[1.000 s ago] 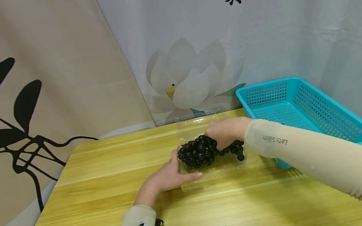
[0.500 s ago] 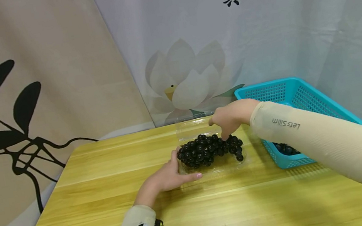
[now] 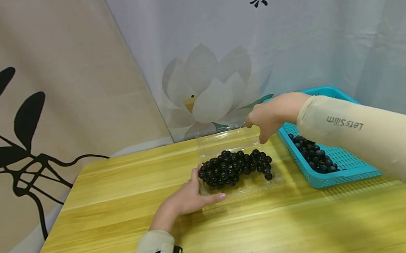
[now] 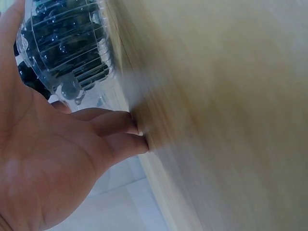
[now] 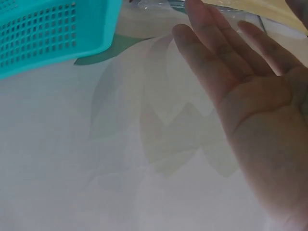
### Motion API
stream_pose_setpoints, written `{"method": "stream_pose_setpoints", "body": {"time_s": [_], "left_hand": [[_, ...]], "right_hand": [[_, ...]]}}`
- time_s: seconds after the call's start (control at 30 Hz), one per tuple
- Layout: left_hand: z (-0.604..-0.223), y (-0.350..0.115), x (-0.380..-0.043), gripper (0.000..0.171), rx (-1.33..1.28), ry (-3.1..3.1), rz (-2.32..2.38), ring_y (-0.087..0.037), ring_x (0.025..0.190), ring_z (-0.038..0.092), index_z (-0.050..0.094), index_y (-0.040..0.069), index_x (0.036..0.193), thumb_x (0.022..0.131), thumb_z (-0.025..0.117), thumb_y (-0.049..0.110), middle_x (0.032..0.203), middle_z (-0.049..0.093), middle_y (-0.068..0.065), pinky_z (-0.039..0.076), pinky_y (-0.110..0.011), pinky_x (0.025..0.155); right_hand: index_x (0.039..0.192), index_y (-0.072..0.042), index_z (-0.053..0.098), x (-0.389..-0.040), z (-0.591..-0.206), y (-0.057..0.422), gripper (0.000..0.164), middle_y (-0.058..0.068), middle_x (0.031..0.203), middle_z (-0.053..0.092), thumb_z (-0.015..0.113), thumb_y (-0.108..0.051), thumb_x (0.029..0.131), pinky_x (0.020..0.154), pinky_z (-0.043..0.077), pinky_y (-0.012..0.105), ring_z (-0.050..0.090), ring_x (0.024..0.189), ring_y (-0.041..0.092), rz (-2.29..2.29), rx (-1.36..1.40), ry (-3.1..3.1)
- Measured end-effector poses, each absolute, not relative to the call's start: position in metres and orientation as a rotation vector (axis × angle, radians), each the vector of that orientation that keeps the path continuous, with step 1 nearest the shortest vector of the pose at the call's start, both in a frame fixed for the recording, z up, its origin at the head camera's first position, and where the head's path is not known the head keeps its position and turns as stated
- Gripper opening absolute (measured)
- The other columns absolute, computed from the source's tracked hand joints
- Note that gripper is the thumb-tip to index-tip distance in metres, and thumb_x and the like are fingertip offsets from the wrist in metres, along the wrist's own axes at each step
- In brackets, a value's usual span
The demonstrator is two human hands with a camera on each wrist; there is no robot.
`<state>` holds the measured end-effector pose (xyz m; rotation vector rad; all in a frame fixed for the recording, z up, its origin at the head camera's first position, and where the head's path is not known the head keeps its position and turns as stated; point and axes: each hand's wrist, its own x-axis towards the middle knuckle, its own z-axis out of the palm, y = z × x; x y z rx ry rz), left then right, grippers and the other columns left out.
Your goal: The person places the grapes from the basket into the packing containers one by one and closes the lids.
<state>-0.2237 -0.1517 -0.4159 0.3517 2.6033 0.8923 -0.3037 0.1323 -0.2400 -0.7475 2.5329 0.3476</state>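
A bunch of black grapes (image 3: 229, 168) lies in a clear plastic clamshell box (image 3: 249, 187) on the table. The box's lid (image 3: 211, 145) stands opened out at the back. My left hand (image 3: 187, 196) rests at the box's left end, thumb stretched along the front side; in the left wrist view its fingertips (image 4: 126, 144) touch the wood beside the box (image 4: 72, 53). My right hand (image 3: 273, 111) is in the air by the lid's right end, its fingers extended and holding nothing in the right wrist view.
A blue plastic basket (image 3: 346, 178) stands to the right of the box, with more black grapes (image 3: 313, 156) along its left side. My right forearm passes over it and hides part of it. A printed curtain (image 3: 207, 25) hangs behind the wooden table (image 3: 221, 246).
My right hand has come off the grapes in the box and moved up and right to the lid's end, uncovering the grapes in the basket. The left hand has stayed put.
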Motion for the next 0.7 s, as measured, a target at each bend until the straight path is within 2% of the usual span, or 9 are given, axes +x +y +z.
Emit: {"method": "stream_pose_setpoints", "body": {"time_s": [0.17, 0.33, 0.4, 0.43, 0.47, 0.5, 0.53, 0.6, 0.7], "left_hand": [[-0.416, -0.152, -0.223, 0.137, 0.348, 2.600, 0.877, -0.049, 0.152, 0.044, -0.014, 0.018, 0.171, 0.083, 0.072, 0.080, 0.164, 0.040, -0.034, 0.036, -0.062, 0.127], [-0.416, -0.152, -0.224, 0.138, 0.336, 2.602, 0.864, -0.049, 0.151, 0.045, -0.014, 0.019, 0.171, 0.083, 0.071, 0.081, 0.164, 0.042, -0.033, 0.036, -0.062, 0.128], [-0.416, -0.152, -0.225, 0.138, 0.335, 2.603, 0.863, -0.049, 0.151, 0.045, -0.014, 0.019, 0.171, 0.083, 0.071, 0.081, 0.163, 0.043, -0.033, 0.036, -0.062, 0.128], [-0.416, -0.152, -0.225, 0.138, 0.336, 2.602, 0.863, -0.049, 0.151, 0.045, -0.014, 0.019, 0.171, 0.083, 0.071, 0.082, 0.163, 0.043, -0.032, 0.036, -0.062, 0.127], [-0.416, -0.152, -0.225, 0.138, 0.337, 2.601, 0.863, -0.049, 0.151, 0.045, -0.014, 0.019, 0.171, 0.083, 0.071, 0.082, 0.163, 0.043, -0.033, 0.036, -0.062, 0.127], [-0.416, -0.152, -0.225, 0.137, 0.334, 2.600, 0.862, -0.049, 0.151, 0.045, -0.014, 0.019, 0.171, 0.083, 0.071, 0.082, 0.163, 0.043, -0.032, 0.036, -0.062, 0.127], [-0.416, -0.152, -0.225, 0.137, 0.332, 2.600, 0.861, -0.049, 0.152, 0.044, -0.014, 0.020, 0.171, 0.083, 0.071, 0.082, 0.163, 0.043, -0.032, 0.036, -0.062, 0.127], [-0.416, -0.151, -0.225, 0.137, 0.332, 2.601, 0.861, -0.049, 0.152, 0.044, -0.014, 0.019, 0.171, 0.083, 0.071, 0.081, 0.164, 0.042, -0.033, 0.035, -0.062, 0.127], [-0.417, -0.151, -0.225, 0.136, 0.336, 2.601, 0.861, -0.049, 0.152, 0.044, -0.014, 0.020, 0.171, 0.084, 0.071, 0.080, 0.164, 0.042, -0.033, 0.036, -0.062, 0.127]], "right_hand": [[0.151, -0.007, 0.059, -0.306, -0.240, 0.146, 0.059, 0.018, 0.155, 0.059, 0.075, -0.031, 0.100, 0.109, 0.055, 0.058, 0.060, 0.137, 0.041, 0.417, -0.731, 2.537], [0.149, -0.004, 0.059, -0.308, -0.244, 0.163, 0.056, 0.021, 0.151, 0.061, 0.075, -0.026, 0.100, 0.105, 0.058, 0.055, 0.062, 0.134, 0.043, 0.428, -0.711, 2.519], [0.140, -0.004, 0.066, -0.309, -0.245, 0.170, 0.046, 0.017, 0.139, 0.069, 0.074, -0.025, 0.101, 0.096, 0.060, 0.049, 0.069, 0.121, 0.036, 0.432, -0.710, 2.517], [0.127, -0.004, 0.071, -0.309, -0.246, 0.174, 0.032, 0.013, 0.123, 0.074, 0.072, -0.023, 0.101, 0.087, 0.060, 0.044, 0.071, 0.105, 0.029, 0.429, -0.707, 2.518], [0.112, -0.006, 0.073, -0.310, -0.247, 0.178, 0.018, 0.007, 0.104, 0.073, 0.071, -0.020, 0.102, 0.078, 0.056, 0.038, 0.066, 0.088, 0.022, 0.425, -0.705, 2.517], [0.098, -0.009, 0.071, -0.311, -0.248, 0.183, 0.010, 0.001, 0.087, 0.066, 0.068, -0.018, 0.103, 0.071, 0.050, 0.034, 0.056, 0.075, 0.016, 0.420, -0.708, 2.521], [0.086, -0.013, 0.064, -0.312, -0.249, 0.188, 0.017, -0.004, 0.075, 0.054, 0.065, -0.014, 0.103, 0.066, 0.042, 0.032, 0.044, 0.068, 0.012, 0.409, -0.705, 2.522], [0.075, -0.019, 0.047, -0.312, -0.253, 0.197, 0.033, -0.005, 0.067, 0.030, 0.060, -0.008, 0.104, 0.064, 0.029, 0.033, 0.024, 0.065, 0.013, 0.376, -0.683, 2.518], [0.077, -0.017, 0.052, -0.313, -0.261, 0.210, 0.029, -0.005, 0.069, 0.035, 0.059, -0.005, 0.103, 0.063, 0.031, 0.032, 0.028, 0.066, 0.012, 0.366, -0.660, 2.521]]}}
